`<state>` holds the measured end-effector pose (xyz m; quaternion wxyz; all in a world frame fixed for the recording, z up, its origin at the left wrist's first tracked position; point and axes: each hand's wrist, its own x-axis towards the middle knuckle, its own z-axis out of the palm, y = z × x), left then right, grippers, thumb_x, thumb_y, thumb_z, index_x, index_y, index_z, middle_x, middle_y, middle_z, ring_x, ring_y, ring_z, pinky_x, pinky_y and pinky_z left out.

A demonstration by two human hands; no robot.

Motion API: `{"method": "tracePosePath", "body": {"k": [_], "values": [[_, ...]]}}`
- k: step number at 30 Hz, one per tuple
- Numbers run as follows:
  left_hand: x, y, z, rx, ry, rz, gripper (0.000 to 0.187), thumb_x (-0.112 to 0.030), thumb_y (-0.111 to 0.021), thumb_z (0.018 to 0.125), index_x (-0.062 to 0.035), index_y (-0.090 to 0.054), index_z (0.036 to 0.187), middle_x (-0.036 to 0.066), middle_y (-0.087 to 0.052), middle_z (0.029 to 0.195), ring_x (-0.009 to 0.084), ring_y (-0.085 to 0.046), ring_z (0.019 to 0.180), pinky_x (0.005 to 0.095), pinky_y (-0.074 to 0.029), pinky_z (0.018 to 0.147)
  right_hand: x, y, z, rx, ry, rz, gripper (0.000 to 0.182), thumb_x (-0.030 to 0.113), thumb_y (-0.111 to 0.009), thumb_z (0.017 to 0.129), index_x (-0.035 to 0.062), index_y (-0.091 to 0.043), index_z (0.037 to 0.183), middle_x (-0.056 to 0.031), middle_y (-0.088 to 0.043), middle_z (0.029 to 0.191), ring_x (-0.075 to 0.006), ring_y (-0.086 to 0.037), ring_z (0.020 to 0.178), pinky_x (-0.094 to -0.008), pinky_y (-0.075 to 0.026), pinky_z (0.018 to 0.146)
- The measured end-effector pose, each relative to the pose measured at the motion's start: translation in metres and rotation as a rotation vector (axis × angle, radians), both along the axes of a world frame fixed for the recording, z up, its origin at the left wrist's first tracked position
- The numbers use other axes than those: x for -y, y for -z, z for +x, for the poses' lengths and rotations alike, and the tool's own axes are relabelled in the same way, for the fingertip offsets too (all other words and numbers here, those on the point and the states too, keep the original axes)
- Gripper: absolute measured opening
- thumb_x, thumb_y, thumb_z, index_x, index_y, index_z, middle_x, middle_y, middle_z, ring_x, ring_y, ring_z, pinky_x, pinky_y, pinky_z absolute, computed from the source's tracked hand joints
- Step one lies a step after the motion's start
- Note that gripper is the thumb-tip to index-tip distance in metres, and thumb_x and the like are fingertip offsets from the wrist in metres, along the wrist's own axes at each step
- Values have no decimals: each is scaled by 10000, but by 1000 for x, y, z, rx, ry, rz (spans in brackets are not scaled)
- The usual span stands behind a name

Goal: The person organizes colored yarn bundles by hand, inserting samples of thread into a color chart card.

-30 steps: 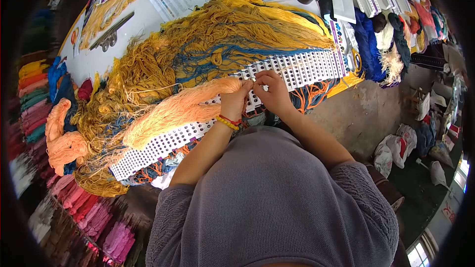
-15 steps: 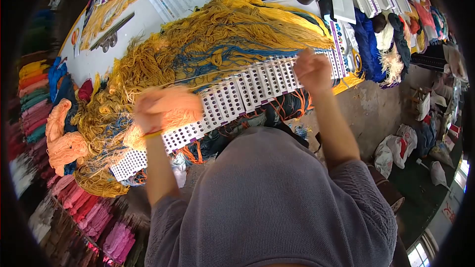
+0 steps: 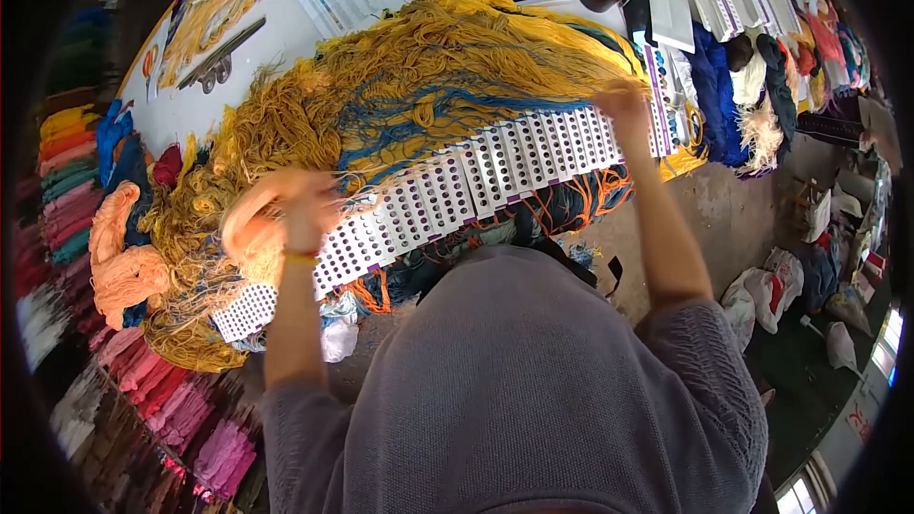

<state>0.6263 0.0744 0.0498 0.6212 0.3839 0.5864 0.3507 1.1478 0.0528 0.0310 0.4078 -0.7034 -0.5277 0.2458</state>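
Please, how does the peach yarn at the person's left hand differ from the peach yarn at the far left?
The near-hand yarn is at the left hand; the far-left yarn has no hand on it.
The near-hand yarn is partly motion-blurred, while the far-left yarn looks sharp.
The near-hand yarn arches in a loop; the far-left yarn lies in bulky lumps.
Both are peach-coloured.

Grey knit top (image 3: 552,381) with patterned sleeves (image 3: 712,362); thin red-and-yellow wristband (image 3: 301,254).
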Motion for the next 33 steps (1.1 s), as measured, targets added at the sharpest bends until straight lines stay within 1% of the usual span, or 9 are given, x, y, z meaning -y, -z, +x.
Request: {"method": "tracePosePath", "body": {"k": [1,3,5,7,12,15,26,30,33], "values": [[0,-29,64,206,65,-145,253,-232,-458,847,-36,-527,990,34,-544,761,118,-508,649,217,-411,464,-1,-38,-59,-309,145,-307,203,105,-550,738,43,-550,932,-65,-630,794,-125,-589,692,-263,-445,614],[-1,-28,142,150,61,-370,233,-249,-507,824,-41,-575,905,59,-584,835,75,-494,579,188,-359,394,6,-5,-96,-408,-37,-291,205,160,-578,756,36,-563,918,-71,-630,700,-133,-595,614,-273,-456,540],[-3,-9,182,160,277,-497,251,-243,-524,819,-9,-571,895,79,-604,841,102,-545,541,201,-305,319,8,0,-118,-236,-163,-387,190,143,-560,791,-5,-564,910,-92,-623,731,-152,-601,658,-274,-470,582],[3,4,211,127,242,-400,227,-226,-533,831,-11,-571,892,109,-600,815,85,-520,497,189,-248,294,11,16,-128,-187,-186,-412,174,157,-554,803,15,-568,904,-103,-603,714,-193,-594,642,-310,-461,566],[6,43,231,73,250,-201,241,-68,-530,787,44,-551,1000,76,-609,790,136,-588,606,227,-441,474,7,7,-134,-2,-243,-328,146,168,-546,790,41,-574,854,-124,-585,719,-267,-567,606,-370,-451,548],[-1,33,240,-115,303,-186,226,-43,-519,764,55,-552,964,77,-597,717,128,-581,585,224,-429,462,5,13,-135,91,-272,-243,133,162,-548,761,35,-564,796,-133,-580,740,-310,-566,614,-404,-457,558],[-10,45,248,-140,286,-217,56,-22,-531,739,17,-571,739,62,-565,613,129,-535,501,233,-386,427,1,7,-137,276,-336,-210,102,150,-533,756,50,-536,772,-120,-570,750,-304,-569,625,-398,-466,553],[-12,13,228,127,260,-142,70,-31,-517,779,10,-574,786,65,-573,684,98,-487,501,204,-360,398,7,11,-132,87,-306,-200,99,144,-556,747,54,-560,790,-116,-567,748,-299,-570,624,-387,-467,566],[-16,-4,213,768,142,-509,167,-93,-489,821,-12,-550,954,23,-525,681,16,-360,462,118,-276,388,10,12,-130,57,-304,-209,98,146,-566,744,53,-575,771,-117,-572,752,-294,-567,621,-375,-463,571]]}}
